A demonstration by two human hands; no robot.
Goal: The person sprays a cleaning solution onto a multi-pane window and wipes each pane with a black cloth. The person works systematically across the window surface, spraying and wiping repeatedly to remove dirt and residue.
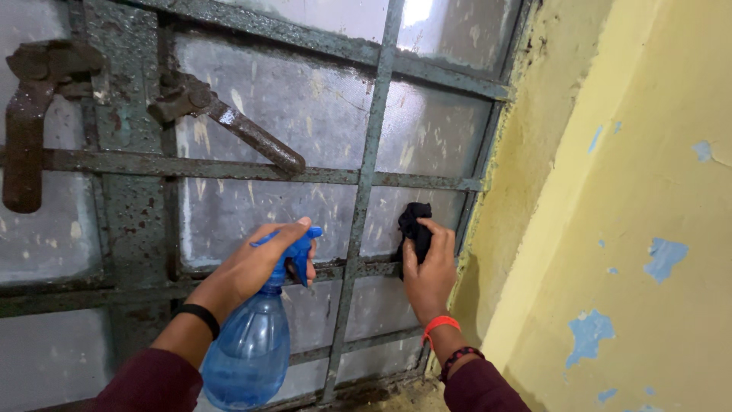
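My left hand (255, 263) grips the neck and trigger of a blue spray bottle (252, 343), nozzle toward the window pane (267, 214). My right hand (428, 267) presses a black cloth (414, 221) against the frosted glass, just behind a rusty grey metal grille (366, 175). The cloth sits at the pane's lower right, near the frame's edge. Both wrists wear bands, and dark red sleeves cover my forearms.
A rusty window latch handle (244, 130) slants down across the upper pane. Another corroded latch (27, 114) hangs at far left. A yellow wall (648, 191) with peeling blue patches stands close on the right. Dirt lies on the sill (396, 393) below.
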